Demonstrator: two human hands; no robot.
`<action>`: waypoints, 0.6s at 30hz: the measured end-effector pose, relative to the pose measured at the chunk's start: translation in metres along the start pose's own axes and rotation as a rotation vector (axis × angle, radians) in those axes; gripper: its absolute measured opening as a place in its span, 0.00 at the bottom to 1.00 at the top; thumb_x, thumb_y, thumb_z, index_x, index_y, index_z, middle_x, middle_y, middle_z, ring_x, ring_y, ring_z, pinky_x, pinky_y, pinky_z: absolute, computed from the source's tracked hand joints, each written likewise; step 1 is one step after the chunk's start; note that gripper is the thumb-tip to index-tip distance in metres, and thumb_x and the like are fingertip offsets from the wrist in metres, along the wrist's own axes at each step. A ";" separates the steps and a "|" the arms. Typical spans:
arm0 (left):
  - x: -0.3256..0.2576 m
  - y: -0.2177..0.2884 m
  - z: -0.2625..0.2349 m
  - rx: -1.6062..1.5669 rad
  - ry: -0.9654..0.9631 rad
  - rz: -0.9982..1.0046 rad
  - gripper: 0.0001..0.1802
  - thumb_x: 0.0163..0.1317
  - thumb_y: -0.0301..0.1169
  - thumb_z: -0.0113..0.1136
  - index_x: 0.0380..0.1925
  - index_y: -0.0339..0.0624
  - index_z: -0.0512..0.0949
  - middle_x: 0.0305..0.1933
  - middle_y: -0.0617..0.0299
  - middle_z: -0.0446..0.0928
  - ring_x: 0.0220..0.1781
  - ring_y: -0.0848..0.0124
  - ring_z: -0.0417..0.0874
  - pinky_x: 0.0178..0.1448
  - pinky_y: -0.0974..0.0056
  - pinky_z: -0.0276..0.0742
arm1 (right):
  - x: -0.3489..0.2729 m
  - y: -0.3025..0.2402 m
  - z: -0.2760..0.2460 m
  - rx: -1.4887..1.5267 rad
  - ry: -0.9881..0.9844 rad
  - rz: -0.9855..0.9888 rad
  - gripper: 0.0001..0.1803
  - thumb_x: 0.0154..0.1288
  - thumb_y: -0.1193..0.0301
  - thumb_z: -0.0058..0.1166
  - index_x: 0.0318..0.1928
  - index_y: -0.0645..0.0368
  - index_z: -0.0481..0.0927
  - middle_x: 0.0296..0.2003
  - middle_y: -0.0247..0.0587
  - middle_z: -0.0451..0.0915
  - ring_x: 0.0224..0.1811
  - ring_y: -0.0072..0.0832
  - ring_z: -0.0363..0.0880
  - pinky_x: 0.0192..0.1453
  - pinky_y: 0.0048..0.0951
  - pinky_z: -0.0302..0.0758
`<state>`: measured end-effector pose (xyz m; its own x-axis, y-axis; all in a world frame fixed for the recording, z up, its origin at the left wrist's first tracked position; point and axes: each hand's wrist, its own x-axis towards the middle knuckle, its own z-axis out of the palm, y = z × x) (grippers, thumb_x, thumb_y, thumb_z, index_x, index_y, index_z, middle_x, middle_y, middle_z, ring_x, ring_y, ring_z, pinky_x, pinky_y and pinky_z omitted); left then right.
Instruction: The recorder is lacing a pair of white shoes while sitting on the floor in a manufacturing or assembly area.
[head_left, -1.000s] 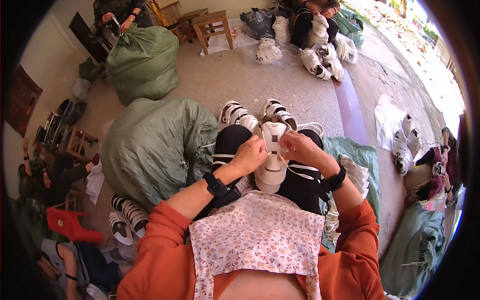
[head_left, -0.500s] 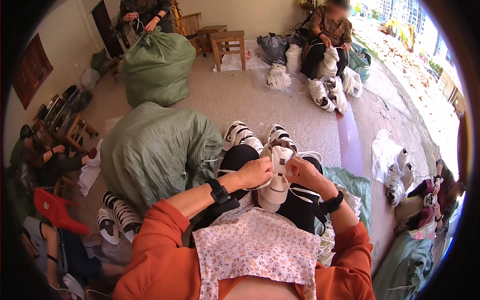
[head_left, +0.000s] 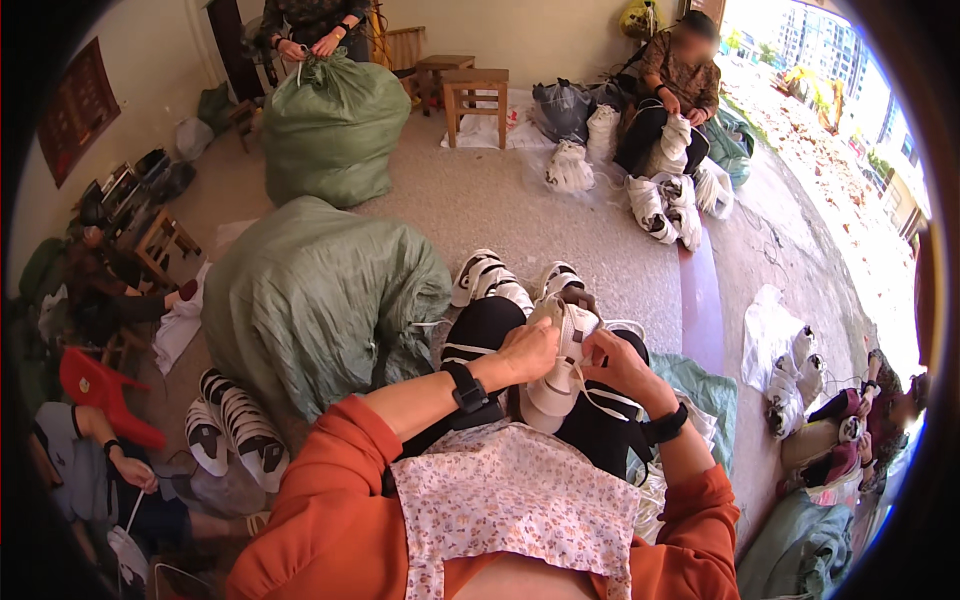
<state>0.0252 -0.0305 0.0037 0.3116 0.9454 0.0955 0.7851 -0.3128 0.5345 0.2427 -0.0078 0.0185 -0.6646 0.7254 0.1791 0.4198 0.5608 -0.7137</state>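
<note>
A white and beige sneaker lies between my knees, its toe toward me. My left hand is closed on the sneaker's left side by the eyelets, fingertips partly hidden. On the other side, my right hand pinches a white shoelace close to the lacing. Loose lace hangs over my dark trouser legs. Just beyond my knees stand rows of nested white and dark sneakers.
A large green sack slumps to my left, beside more stacked sneakers and a red plastic chair. A full green sack stands farther back by a person. Wooden stools are behind. Other people handle shoes at right and left.
The sneaker has turned slightly, its heel end swinging right. My right hand has shifted a little right and down. The whole view has moved slightly. At lower left, a person's hand now raises a lace.
</note>
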 end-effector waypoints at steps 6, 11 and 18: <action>-0.008 0.002 -0.015 0.283 0.274 0.693 0.06 0.54 0.28 0.58 0.29 0.37 0.75 0.42 0.55 0.72 0.40 0.54 0.80 0.44 0.54 0.76 | -0.002 -0.003 -0.001 -0.057 -0.031 -0.047 0.18 0.47 0.71 0.69 0.37 0.59 0.74 0.30 0.43 0.74 0.31 0.35 0.77 0.35 0.33 0.73; -0.001 -0.009 -0.031 0.220 0.038 0.650 0.11 0.50 0.31 0.65 0.31 0.39 0.74 0.40 0.57 0.71 0.37 0.58 0.81 0.41 0.58 0.78 | -0.002 -0.008 -0.003 -0.115 -0.038 -0.073 0.18 0.48 0.70 0.68 0.38 0.60 0.74 0.30 0.46 0.75 0.31 0.40 0.78 0.34 0.35 0.74; 0.004 -0.017 -0.044 -0.067 -0.215 0.489 0.19 0.47 0.26 0.68 0.38 0.40 0.70 0.40 0.55 0.71 0.40 0.52 0.80 0.43 0.57 0.77 | -0.001 -0.012 -0.007 -0.089 -0.021 -0.116 0.17 0.49 0.74 0.66 0.38 0.61 0.75 0.31 0.45 0.76 0.33 0.40 0.79 0.36 0.35 0.75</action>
<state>-0.0106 -0.0176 0.0319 0.7403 0.6488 0.1759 0.4876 -0.6984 0.5240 0.2422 -0.0126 0.0314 -0.7243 0.6457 0.2418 0.3922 0.6742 -0.6258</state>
